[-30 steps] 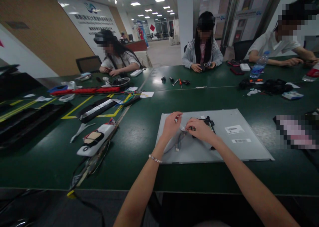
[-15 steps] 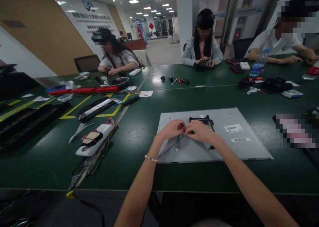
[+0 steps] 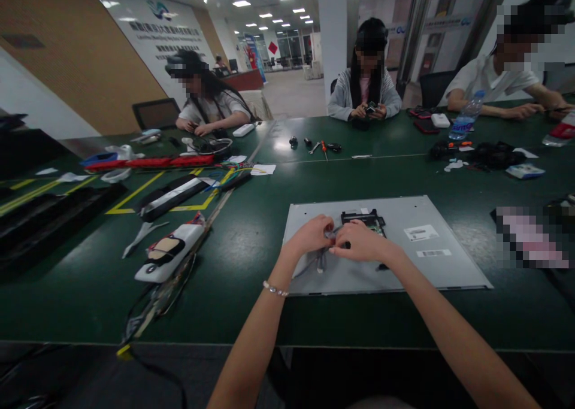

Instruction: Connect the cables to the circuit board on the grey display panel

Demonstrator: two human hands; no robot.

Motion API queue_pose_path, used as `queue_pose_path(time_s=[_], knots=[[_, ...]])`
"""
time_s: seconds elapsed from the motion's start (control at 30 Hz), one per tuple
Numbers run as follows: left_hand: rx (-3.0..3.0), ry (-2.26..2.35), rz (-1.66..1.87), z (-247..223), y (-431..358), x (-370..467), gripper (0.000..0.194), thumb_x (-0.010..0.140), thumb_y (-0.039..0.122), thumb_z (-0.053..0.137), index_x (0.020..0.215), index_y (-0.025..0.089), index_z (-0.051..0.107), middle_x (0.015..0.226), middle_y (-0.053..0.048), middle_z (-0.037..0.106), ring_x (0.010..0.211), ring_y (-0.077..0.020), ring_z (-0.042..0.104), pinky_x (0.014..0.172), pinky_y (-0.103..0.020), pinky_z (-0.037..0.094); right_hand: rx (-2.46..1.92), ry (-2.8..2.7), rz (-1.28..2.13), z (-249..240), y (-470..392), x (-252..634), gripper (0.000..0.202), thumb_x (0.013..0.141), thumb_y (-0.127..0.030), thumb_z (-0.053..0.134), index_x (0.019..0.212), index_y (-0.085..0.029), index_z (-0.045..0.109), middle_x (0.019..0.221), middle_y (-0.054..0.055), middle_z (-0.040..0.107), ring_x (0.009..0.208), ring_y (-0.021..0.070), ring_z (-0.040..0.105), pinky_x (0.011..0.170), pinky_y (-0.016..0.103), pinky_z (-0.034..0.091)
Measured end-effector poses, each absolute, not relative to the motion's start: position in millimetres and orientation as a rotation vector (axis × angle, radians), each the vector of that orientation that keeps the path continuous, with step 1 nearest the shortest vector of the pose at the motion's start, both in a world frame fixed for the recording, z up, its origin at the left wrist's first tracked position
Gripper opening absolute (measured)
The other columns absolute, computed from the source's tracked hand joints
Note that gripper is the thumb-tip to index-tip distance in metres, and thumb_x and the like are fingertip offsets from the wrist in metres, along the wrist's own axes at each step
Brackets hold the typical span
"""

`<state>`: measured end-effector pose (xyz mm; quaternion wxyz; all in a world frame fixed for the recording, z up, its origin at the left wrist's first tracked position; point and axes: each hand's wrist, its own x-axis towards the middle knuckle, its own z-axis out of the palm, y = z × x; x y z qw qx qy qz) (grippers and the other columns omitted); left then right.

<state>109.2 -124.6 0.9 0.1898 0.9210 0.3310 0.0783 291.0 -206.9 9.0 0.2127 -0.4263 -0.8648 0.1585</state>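
A flat grey metal panel (image 3: 431, 271), with two white labels on its right part, lies on the green table before me. At its upper middle sits a black bracket (image 3: 359, 216) with a bit of green circuit board, partly covered by my right hand. Above the panel my left hand (image 3: 317, 235) has its fingers closed on a grey cable (image 3: 308, 270), which trails down across the panel's left part. My right hand (image 3: 359, 241) meets it there, fingers pinched at the same cable. The exact spot between the fingertips is hidden.
Left of the panel lie a white power strip-like device (image 3: 168, 250) with cables and a long black casing (image 3: 58, 217). Small tools, including an orange-handled screwdriver (image 3: 324, 150), lie farther back. A plastic bottle (image 3: 467, 115) stands at the right. Several people sit across the table.
My right hand has shifted slightly down and left at the cable. A loop of grey cable now shows between my hands. The panel has stayed in place.
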Motion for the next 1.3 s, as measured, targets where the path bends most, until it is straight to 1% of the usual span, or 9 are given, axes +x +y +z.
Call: queue_pose_path(time_s=[0.13,0.27,0.37,0.53,0.7,0.87,0.97,1.13,1.3], knots=[[2.655,0.962,0.231,1,-126,106,0.026,0.077,0.034,0.067,0.094,0.016,0.059,0.095,-0.005,0.058,0.086,-0.0182,0.057,0.077,-0.029,0.046,-1.183,-2.362,0.492,12,-217,313,0.024,0.094,-0.031,0.054,0.088,-0.021,0.075,0.091,0.005,0.075,0.088,0.0214,0.065,0.090,0.039,0.045],[2.684,0.986,0.172,3,-127,106,0.038,0.077,0.045,0.069,0.098,0.016,0.058,0.100,-0.007,0.057,0.092,-0.0211,0.057,0.081,-0.031,0.046,-1.335,-2.179,0.467,12,-246,365,0.031,0.097,-0.033,0.046,0.114,-0.022,0.071,0.114,0.009,0.072,0.107,0.0245,0.064,0.096,0.040,0.048],[2.709,1.023,0.103,5,-129,106,0.045,0.075,0.050,0.071,0.102,0.016,0.057,0.104,-0.009,0.057,0.095,-0.0238,0.057,0.080,-0.033,0.045,-1.523,-1.946,0.509,9,-277,415,0.038,0.097,-0.041,0.045,0.125,-0.026,0.066,0.131,0.007,0.065,0.121,0.0256,0.059,0.102,0.042,0.048],[2.776,1.085,0.089,9,-132,106,0.048,0.074,0.055,0.071,0.101,0.019,0.057,0.107,-0.009,0.059,0.101,-0.0283,0.056,0.082,-0.037,0.043,-1.793,-1.828,0.433,-27,-325,486,0.044,0.093,-0.048,0.046,0.127,-0.028,0.064,0.133,0.006,0.063,0.123,0.0299,0.058,0.097,0.049,0.053],[2.711,1.029,0.306,14,-133,107,0.038,0.079,0.049,0.069,0.099,0.019,0.057,0.103,-0.006,0.059,0.097,-0.0247,0.057,0.082,-0.036,0.044,-1.879,-1.815,0.309,-71,-354,521,0.050,0.092,-0.051,0.047,0.134,-0.026,0.060,0.145,0.009,0.053,0.131,0.0324,0.050,0.108,0.053,0.044],[2.563,1.031,0.656,11,-126,108,0.017,0.088,0.035,0.063,0.086,0.019,0.058,0.095,-0.004,0.059,0.089,-0.0189,0.058,0.081,-0.032,0.046,-1.886,-1.958,0.263,-82,-360,515,0.057,0.095,-0.051,0.044,0.145,-0.025,0.047,0.155,0.008,0.038,0.143,0.0321,0.034,0.114,0.055,0.034],[2.523,1.083,0.846,10,-122,107,0.012,0.090,0.027,0.059,0.081,0.019,0.057,0.091,-0.003,0.058,0.086,-0.0172,0.058,0.081,-0.030,0.046,-1.911,-2.085,0.203,-86,-357,505,0.057,0.097,-0.050,0.040,0.149,-0.028,0.040,0.159,0.006,0.030,0.146,0.0329,0.023,0.113,0.059,0.032],[2.495,1.225,1.110,7,-117,106,0.014,0.092,0.020,0.053,0.079,0.019,0.058,0.088,-0.003,0.060,0.083,-0.0159,0.057,0.079,-0.029,0.046,-1.933,-2.199,0.066,-91,-354,497,0.059,0.098,-0.048,0.035,0.153,-0.029,0.030,0.163,0.004,0.020,0.146,0.0311,0.027,0.115,0.057,0.029],[2.476,1.395,1.228,6,-114,103,0.017,0.091,0.019,0.054,0.074,0.019,0.057,0.084,-0.004,0.062,0.083,-0.0173,0.059,0.079,-0.031,0.045,-1.952,-2.242,-0.053,-85,-349,480,0.057,0.100,-0.043,0.032,0.155,-0.034,0.022,0.162,0.002,0.022,0.146,0.0268,0.027,0.118,0.058,0.020]])
